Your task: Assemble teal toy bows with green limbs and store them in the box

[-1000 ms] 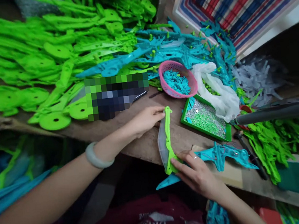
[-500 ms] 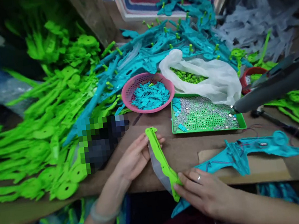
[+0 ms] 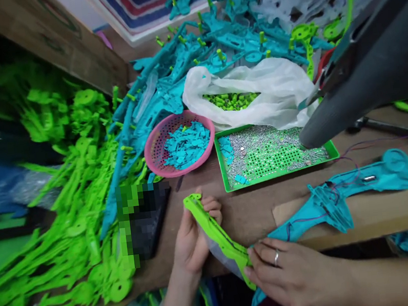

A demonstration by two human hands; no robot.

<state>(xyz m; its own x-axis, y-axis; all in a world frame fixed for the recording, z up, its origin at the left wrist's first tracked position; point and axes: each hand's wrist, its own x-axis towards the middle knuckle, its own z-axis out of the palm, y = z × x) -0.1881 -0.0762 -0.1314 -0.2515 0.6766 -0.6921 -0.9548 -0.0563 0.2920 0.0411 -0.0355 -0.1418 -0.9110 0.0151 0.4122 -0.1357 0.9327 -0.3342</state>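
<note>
A long lime-green plastic piece (image 3: 216, 232) with a translucent, greyish blade-like part (image 3: 223, 259) along its lower side is held between both hands over the table's front edge. Around its upper end wrap the fingers of my left hand (image 3: 194, 235). My right hand (image 3: 294, 270), with a ring on one finger, pinches its lower end. Just beyond that hand a blue plastic shell (image 3: 306, 212) lies on cardboard, with thin dark wires and a small silvery cylinder in it. The blue shell's near end passes beneath my right hand.
A pink basket (image 3: 148, 154) holds small blue pieces. A green tray (image 3: 225, 177) holds many screws, and a white bag (image 3: 273, 83) behind it holds small green parts. Green pieces (image 3: 76, 226) pile up left, blue ones (image 3: 171, 95) behind. A dark grey tube-shaped tool (image 3: 346, 78) hangs at right.
The view has turned and shifted. Both hands still hold the green piece, which now lies more slanted. My left hand's fingers have curled further around its upper end.
</note>
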